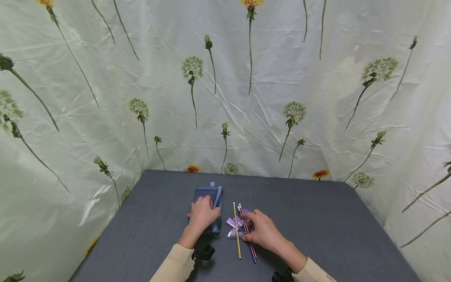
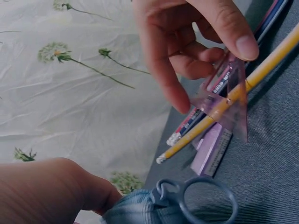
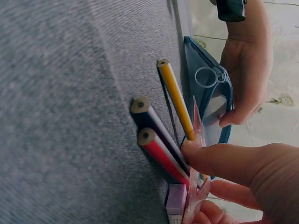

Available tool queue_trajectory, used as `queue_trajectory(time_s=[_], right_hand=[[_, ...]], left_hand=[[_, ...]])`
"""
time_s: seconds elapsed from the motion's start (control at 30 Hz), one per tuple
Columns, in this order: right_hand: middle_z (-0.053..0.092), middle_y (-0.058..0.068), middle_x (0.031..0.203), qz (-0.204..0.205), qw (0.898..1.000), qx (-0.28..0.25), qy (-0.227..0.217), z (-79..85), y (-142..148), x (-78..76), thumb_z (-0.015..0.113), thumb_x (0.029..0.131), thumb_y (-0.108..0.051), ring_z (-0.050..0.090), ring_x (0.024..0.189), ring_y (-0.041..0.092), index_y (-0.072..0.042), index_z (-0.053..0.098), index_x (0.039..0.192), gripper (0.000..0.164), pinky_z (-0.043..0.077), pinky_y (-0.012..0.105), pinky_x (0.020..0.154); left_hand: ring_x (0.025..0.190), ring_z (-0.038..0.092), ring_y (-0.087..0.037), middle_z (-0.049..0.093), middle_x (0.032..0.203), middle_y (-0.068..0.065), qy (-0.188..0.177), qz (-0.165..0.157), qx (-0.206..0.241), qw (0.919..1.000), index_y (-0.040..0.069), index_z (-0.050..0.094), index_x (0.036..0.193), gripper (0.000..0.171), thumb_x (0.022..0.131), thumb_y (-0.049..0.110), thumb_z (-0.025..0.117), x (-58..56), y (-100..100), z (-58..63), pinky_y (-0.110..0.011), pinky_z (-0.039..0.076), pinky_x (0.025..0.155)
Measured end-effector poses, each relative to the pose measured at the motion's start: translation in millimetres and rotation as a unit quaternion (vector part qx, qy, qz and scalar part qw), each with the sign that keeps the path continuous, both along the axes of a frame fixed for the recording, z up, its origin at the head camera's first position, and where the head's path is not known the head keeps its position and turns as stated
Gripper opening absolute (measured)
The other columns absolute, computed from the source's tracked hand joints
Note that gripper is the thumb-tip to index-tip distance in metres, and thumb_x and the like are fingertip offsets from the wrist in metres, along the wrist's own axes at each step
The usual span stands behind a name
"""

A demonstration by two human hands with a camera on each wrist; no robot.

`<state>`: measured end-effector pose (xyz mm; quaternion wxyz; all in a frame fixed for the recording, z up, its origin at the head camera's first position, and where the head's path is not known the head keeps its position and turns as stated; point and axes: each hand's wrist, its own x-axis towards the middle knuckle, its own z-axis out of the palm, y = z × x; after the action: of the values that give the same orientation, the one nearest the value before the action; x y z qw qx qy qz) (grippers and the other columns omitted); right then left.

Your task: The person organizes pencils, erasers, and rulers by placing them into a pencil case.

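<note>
Pinching a clear pinkish set square (image 2: pixel 239 123) between thumb and fingers, the right hand (image 1: pixel 262 231) has it just above the pencils; whether it touches them, hard to tell! Beneath lie a red pencil (image 3: pixel 161 156) and a dark blue pencil (image 3: pixel 159 123), side by side, the yellow pencil (image 1: pixel 238 246) nearer the pouch, small purple blocks (image 2: pixel 212 149) among them. Across, the left hand (image 1: pixel 202 215) grips the blue zip pouch (image 1: pixel 201 192), thumb along its zip side, on the grey tabletop (image 1: pixel 299 211), flowered cloth (image 1: pixel 158 78) behind.

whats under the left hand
Under the left hand lies the blue pouch: its far end and right-side zip show. The part beneath the palm and fingers is covered, so it can't be seen.
</note>
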<state>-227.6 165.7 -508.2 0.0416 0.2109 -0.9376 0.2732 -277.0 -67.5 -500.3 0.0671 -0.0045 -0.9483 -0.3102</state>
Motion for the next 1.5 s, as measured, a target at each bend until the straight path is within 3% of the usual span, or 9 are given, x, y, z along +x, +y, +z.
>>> queue_trajectory(time_s=[0.13, 0.27, 0.53, 0.63, 0.8, 0.93, 1.03, 1.37, 1.5], right_hand=[[0.053, -0.001, 0.085, -0.002, 1.000, 0.002, -0.018, 0.9, 1.3, -1.7, 0.095, 0.064, -0.024, 0.046, 0.069, 0.011, -0.015, 0.068, 0.119, 0.062, 0.037, 0.030, 0.058], [0.054, -0.001, 0.086, -0.002, 1.000, 0.002, -0.031, 0.8, 3.2, -3.2, 0.095, 0.064, -0.025, 0.047, 0.071, 0.011, -0.015, 0.066, 0.118, 0.061, 0.039, 0.031, 0.061], [0.061, -0.004, 0.078, 0.020, 0.996, -0.051, -0.064, 6.7, 11.4, -7.3, 0.091, 0.070, -0.009, 0.053, 0.064, 0.007, -0.012, 0.064, 0.115, 0.052, 0.044, 0.029, 0.058], [0.063, -0.004, 0.075, 0.038, 0.993, -0.079, -0.082, 10.8, 17.3, -10.5, 0.084, 0.076, -0.001, 0.056, 0.062, 0.007, -0.009, 0.066, 0.112, 0.041, 0.047, 0.027, 0.055], [0.065, -0.004, 0.073, 0.059, 0.987, -0.103, -0.108, 15.2, 27.1, -16.4, 0.077, 0.084, -0.001, 0.060, 0.061, 0.009, -0.008, 0.068, 0.105, 0.024, 0.050, 0.028, 0.054], [0.066, 0.001, 0.071, 0.066, 0.974, -0.144, -0.160, 14.9, 33.4, -20.4, 0.069, 0.088, -0.001, 0.062, 0.058, 0.015, -0.005, 0.067, 0.104, 0.016, 0.052, 0.032, 0.053], [0.067, 0.005, 0.070, 0.065, 0.963, -0.179, -0.192, 13.7, 36.0, -22.8, 0.066, 0.089, -0.001, 0.064, 0.059, 0.019, -0.003, 0.067, 0.103, 0.013, 0.055, 0.036, 0.054], [0.070, 0.017, 0.080, 0.019, 0.914, -0.317, -0.251, 16.0, 29.7, -21.9, 0.069, 0.088, 0.002, 0.067, 0.067, 0.018, 0.011, 0.062, 0.102, 0.019, 0.059, 0.042, 0.065], [0.070, 0.020, 0.083, 0.001, 0.906, -0.345, -0.245, 21.2, 22.3, -24.1, 0.070, 0.089, 0.002, 0.069, 0.073, 0.020, 0.013, 0.060, 0.106, 0.023, 0.059, 0.043, 0.071]], left_hand=[[0.066, 0.047, -0.030, 0.045, 0.072, -0.006, 0.002, -0.004, 0.001, 1.0000, 0.013, 0.048, 0.070, 0.022, 0.080, 0.020, 0.066, 2.9, -0.4, 3.4, -0.052, 0.037, 0.054], [0.055, 0.043, -0.023, 0.043, 0.065, -0.004, 0.014, -0.008, -0.006, 0.9998, 0.014, 0.047, 0.066, 0.023, 0.081, 0.017, 0.066, 5.0, -0.3, 4.4, -0.039, 0.031, 0.047], [0.050, 0.037, -0.019, 0.038, 0.058, 0.000, 0.015, 0.001, 0.009, 0.9998, 0.014, 0.045, 0.062, 0.028, 0.082, 0.014, 0.065, 5.9, -0.1, 8.5, -0.036, 0.027, 0.046], [0.051, 0.043, -0.018, 0.043, 0.057, 0.002, -0.007, -0.002, 0.039, 0.9992, 0.015, 0.049, 0.062, 0.026, 0.082, 0.015, 0.066, 3.5, -3.9, 7.2, -0.034, 0.029, 0.045], [0.052, 0.050, -0.016, 0.052, 0.058, 0.002, -0.031, -0.025, 0.116, 0.9924, 0.014, 0.057, 0.064, 0.025, 0.081, 0.014, 0.075, -3.9, -14.2, 3.4, -0.032, 0.036, 0.047], [0.059, 0.046, -0.018, 0.053, 0.064, 0.000, -0.061, -0.031, 0.182, 0.9809, 0.010, 0.059, 0.063, 0.027, 0.080, 0.013, 0.079, -6.8, -20.2, 6.1, -0.032, 0.036, 0.053], [0.067, 0.048, -0.020, 0.058, 0.073, -0.002, -0.085, -0.024, 0.207, 0.9744, 0.009, 0.063, 0.064, 0.024, 0.080, 0.015, 0.080, -7.3, -23.7, 9.5, -0.033, 0.036, 0.057], [0.076, 0.054, -0.021, 0.066, 0.085, -0.003, -0.102, -0.021, 0.230, 0.9677, 0.006, 0.068, 0.067, 0.017, 0.081, 0.014, 0.075, -9.8, -32.7, 13.0, -0.034, 0.042, 0.066], [0.078, 0.053, -0.022, 0.065, 0.087, -0.004, -0.100, -0.025, 0.245, 0.9641, 0.004, 0.067, 0.070, 0.016, 0.081, 0.014, 0.074, -12.7, -33.1, 13.7, -0.034, 0.041, 0.067]])
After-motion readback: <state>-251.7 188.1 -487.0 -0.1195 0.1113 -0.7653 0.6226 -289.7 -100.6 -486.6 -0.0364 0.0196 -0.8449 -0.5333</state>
